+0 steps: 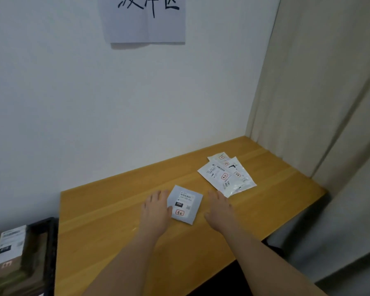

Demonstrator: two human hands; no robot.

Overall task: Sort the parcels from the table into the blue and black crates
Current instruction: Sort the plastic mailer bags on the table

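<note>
Two bare forearms reach forward over a wooden table (pixel 115 221) seen from above. The left hand (pixel 156 210) lies palm down, fingers straight and slightly spread, its thumb side touching the left edge of a small grey parcel (pixel 185 205). The parcel lies flat, label up, with a black tag and a red-bordered sticker showing. The hand looks placed to steady or slide the parcel rather than lift it; nothing is pinched.

The right hand (pixel 219 208) is also palm down with relaxed, straight fingers, just to the right of the same parcel and apparently not touching it. The two hands flank the parcel, likely so it can be gathered from both sides, since a thin flat packet is hard to pick off a smooth surface.

Beyond the right hand, near the far right part of the table, a loose stack of white parcels (pixel 225 175) lies fanned and overlapping, still to be sorted.

At the lower left, beside the table and below its level, the black crate (pixel 51 248) already holds a box with a shipping label. No blue crate is in view.

A paper sign (pixel 145 20) hangs on the white wall, and a pale curtain (pixel 320 92) hangs at the right.
</note>
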